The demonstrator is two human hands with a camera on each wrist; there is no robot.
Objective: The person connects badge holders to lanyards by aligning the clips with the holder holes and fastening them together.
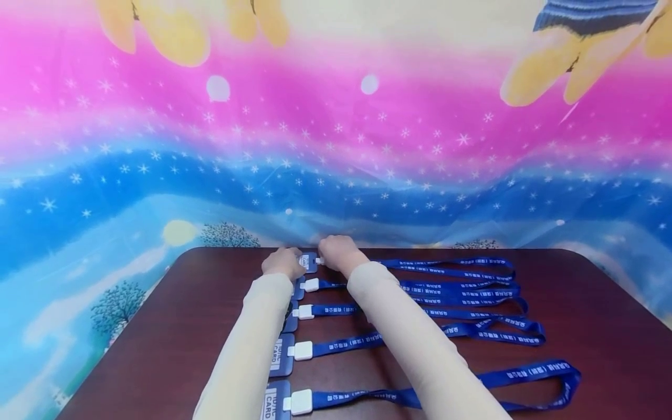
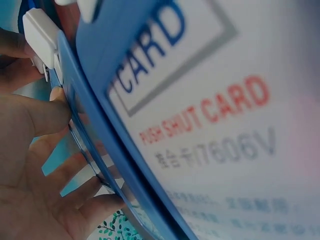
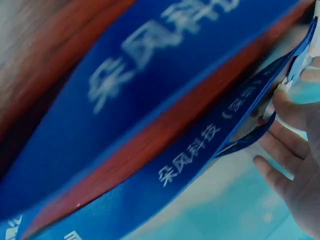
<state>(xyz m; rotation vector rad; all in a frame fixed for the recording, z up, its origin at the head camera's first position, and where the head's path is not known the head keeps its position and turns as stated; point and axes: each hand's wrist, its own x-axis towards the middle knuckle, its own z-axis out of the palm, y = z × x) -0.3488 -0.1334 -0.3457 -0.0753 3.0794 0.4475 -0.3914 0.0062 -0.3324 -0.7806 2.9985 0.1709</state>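
At the table's far edge, my left hand (image 1: 282,262) holds a blue-framed card holder (image 1: 311,262) by its sides, thumb near its top end, as the left wrist view shows. My right hand (image 1: 340,252) pinches the white clip (image 2: 42,37) at the end of that holder's blue lanyard (image 1: 446,269). Holder and clip sit end to end between both hands. In the right wrist view, thumb and fingers meet at the clip, and the lanyard strap (image 3: 190,155) runs away from them. Another card holder (image 2: 210,105), printed PUSH SHUT CARD, fills the left wrist view's foreground.
Several more card holders (image 1: 282,354) lie in a column toward me, their white clips (image 1: 303,350) and blue lanyards (image 1: 525,372) stretching right. My forearms cross above them. A dark red-brown table (image 1: 173,332) meets a colourful backdrop cloth (image 1: 336,175) at the back.
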